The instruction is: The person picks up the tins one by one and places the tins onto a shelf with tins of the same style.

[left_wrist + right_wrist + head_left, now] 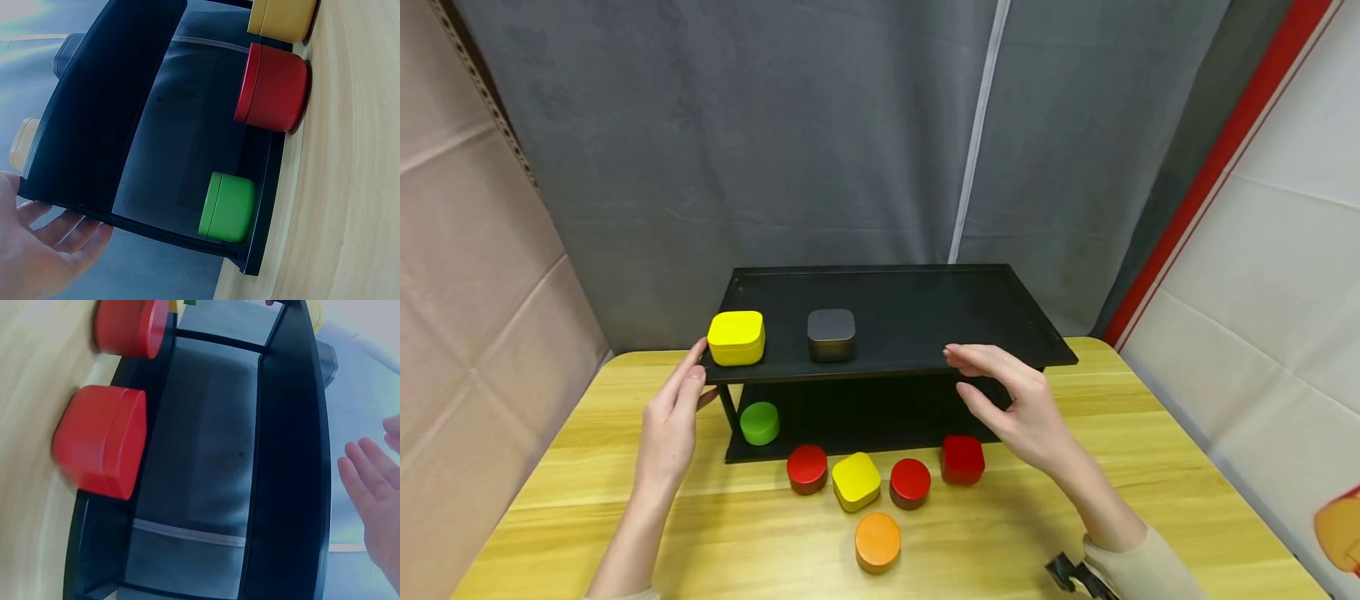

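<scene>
My left hand (667, 425) grips the left front corner of a black two-tier shelf (917, 321), with fingers (78, 237) reaching under the upper tier's edge. Right beside that hand, a yellow square tin (736, 338) sits on the upper tier. A dark grey square tin (831, 335) stands to its right. My right hand (1015, 404) hovers near the shelf's front right, fingers apart from the thumb and holding nothing. Below it, a red square tin (100, 440) stands at the lower tier's front edge. A green round tin (228, 206) is on the lower tier at the left.
On the wooden table (760, 550) before the shelf are two red round tins, one left (807, 469) and one right (910, 483), with a yellow square tin (856, 482) between them. An orange round tin (877, 542) stands nearer. A grey curtain (760, 150) hangs behind.
</scene>
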`<control>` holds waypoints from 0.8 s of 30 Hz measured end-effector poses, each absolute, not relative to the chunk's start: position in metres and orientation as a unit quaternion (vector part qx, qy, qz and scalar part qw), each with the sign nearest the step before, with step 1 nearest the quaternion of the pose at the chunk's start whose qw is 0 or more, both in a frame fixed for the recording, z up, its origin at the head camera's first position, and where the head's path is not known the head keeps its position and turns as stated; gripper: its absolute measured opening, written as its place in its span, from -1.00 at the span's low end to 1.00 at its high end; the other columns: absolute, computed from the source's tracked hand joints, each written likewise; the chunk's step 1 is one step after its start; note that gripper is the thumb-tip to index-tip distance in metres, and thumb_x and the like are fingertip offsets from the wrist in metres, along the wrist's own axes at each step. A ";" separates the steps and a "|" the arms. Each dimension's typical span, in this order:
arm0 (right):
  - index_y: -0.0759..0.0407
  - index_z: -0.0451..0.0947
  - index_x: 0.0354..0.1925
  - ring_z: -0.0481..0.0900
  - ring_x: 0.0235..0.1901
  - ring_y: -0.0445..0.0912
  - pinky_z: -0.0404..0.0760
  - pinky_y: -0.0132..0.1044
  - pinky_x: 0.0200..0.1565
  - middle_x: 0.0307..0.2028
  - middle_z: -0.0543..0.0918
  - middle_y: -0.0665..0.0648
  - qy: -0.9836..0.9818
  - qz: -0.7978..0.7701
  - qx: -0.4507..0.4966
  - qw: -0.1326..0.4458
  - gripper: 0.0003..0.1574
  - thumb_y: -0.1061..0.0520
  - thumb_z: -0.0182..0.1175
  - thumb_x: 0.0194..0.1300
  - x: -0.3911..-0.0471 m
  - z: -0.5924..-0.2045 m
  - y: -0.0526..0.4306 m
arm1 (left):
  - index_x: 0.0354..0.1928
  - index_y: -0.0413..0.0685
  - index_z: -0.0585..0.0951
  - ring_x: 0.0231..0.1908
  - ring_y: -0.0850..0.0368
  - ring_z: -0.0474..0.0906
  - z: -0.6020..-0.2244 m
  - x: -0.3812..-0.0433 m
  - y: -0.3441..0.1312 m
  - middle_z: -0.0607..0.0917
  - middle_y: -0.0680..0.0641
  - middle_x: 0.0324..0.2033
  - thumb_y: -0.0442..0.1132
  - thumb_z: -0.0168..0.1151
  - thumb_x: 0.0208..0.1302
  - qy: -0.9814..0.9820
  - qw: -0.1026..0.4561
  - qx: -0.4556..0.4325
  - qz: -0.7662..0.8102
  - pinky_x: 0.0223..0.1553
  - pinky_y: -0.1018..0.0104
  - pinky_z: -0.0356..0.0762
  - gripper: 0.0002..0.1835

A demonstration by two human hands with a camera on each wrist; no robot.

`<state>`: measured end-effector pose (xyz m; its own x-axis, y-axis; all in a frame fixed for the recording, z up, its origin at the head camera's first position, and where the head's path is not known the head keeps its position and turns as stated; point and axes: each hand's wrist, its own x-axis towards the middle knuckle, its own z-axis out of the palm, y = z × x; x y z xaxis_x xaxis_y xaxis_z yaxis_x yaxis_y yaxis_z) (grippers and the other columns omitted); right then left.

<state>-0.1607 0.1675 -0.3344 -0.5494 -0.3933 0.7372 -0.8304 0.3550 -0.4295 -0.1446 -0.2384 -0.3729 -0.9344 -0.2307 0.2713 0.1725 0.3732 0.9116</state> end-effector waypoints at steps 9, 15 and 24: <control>0.21 0.64 0.20 0.70 -0.03 -0.30 0.69 -0.51 0.09 0.01 0.77 0.13 -0.793 0.410 0.367 0.261 -0.37 0.51 0.37 0.16 -0.154 -0.343 0.179 | 0.58 0.37 0.23 0.51 -0.02 0.30 -0.374 -0.146 -0.238 0.26 0.14 0.58 0.09 -0.23 0.67 -0.809 0.180 0.017 -0.559 0.06 0.80 0.52 -0.48; 0.22 0.64 0.20 0.71 -0.04 -0.31 0.70 -0.52 0.06 0.01 0.77 0.09 -0.807 0.404 0.358 0.241 -0.41 0.47 0.38 0.19 -0.152 -0.351 0.185 | 0.59 0.33 0.22 0.49 -0.04 0.31 -0.375 -0.145 -0.238 0.26 0.12 0.59 0.11 -0.24 0.67 -0.810 0.177 0.020 -0.558 0.06 0.81 0.51 -0.45; 0.12 0.67 0.17 0.73 -0.10 -0.26 0.71 -0.53 -0.01 -0.03 0.78 0.04 -0.818 0.391 0.348 0.238 -0.43 0.44 0.38 0.22 -0.152 -0.362 0.196 | 0.60 0.37 0.20 0.49 -0.07 0.31 -0.373 -0.145 -0.238 0.24 0.10 0.60 0.12 -0.25 0.67 -0.813 0.174 0.020 -0.555 0.06 0.82 0.50 -0.46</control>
